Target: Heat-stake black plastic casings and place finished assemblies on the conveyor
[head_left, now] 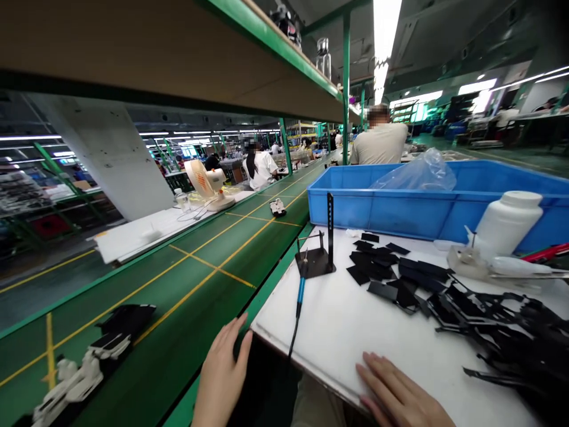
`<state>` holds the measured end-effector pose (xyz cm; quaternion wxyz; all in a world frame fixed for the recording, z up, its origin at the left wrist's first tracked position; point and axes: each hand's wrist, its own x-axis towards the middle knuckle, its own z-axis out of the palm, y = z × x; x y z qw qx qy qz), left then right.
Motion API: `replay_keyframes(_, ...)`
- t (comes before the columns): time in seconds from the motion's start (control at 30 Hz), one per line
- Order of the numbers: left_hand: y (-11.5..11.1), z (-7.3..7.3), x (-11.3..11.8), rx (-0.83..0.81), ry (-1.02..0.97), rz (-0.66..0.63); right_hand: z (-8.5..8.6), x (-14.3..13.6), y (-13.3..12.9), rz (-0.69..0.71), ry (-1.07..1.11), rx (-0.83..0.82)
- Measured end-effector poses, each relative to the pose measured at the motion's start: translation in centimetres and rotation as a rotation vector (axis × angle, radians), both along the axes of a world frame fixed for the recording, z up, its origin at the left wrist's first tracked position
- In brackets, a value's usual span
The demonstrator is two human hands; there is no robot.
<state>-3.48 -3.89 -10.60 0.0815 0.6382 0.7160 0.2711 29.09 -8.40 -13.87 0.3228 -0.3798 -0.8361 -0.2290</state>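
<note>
My left hand (223,370) is at the green edge of the conveyor belt, beside the corner of the white table (338,332); its fingers are stretched out and hold nothing. On the tabletop near its front edge lies my right hand (398,391), fingers extended, also with nothing in it. A soldering iron (301,290) with a blue handle rests on a black metal stand (316,261) between and beyond the hands. To the right are loose black rectangular pieces (377,261) and a heap of thin black parts (511,326).
The green conveyor belt (195,314) carries white-and-black assemblies (84,373) and a small white one (278,207). A blue bin (355,204) with a plastic bag (427,172) stands behind a white bottle (507,225). A shelf (284,56) hangs overhead. A co-worker (380,142) sits ahead.
</note>
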Motion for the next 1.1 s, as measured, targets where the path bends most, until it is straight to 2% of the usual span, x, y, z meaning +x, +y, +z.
replay_keyframes(0.07, 1.0, 1.1, 2.0, -0.047, -0.004, -0.041, 0.9, -0.3, -0.2, -0.006, -0.043, -0.018)
replay_keyframes(0.17, 1.7, 2.2, 4.2, -0.085, 0.034, -0.066, 0.8, -0.6, -0.4, -0.014, -0.067, -0.028)
replay_keyframes(0.37, 2.3, 2.4, 6.1, -0.123, 0.059, -0.053, -0.5, -1.1, -0.6, -0.061, -0.147, -0.072)
replay_keyframes(0.63, 3.3, 2.2, 5.9, -0.195, 0.219, -0.048, 0.5, -0.9, -0.8, -0.048, -0.117, -0.106)
replay_keyframes(0.87, 4.3, 2.5, 5.2, -0.244, 0.157, -0.045, -0.2, -1.3, -1.2, -0.075, -0.041, -0.036)
replay_keyframes(1.1, 4.2, 2.9, 4.7, -0.31, 0.046, -0.046, 1.9, -0.4, -0.8, -0.012, -0.191, 0.054)
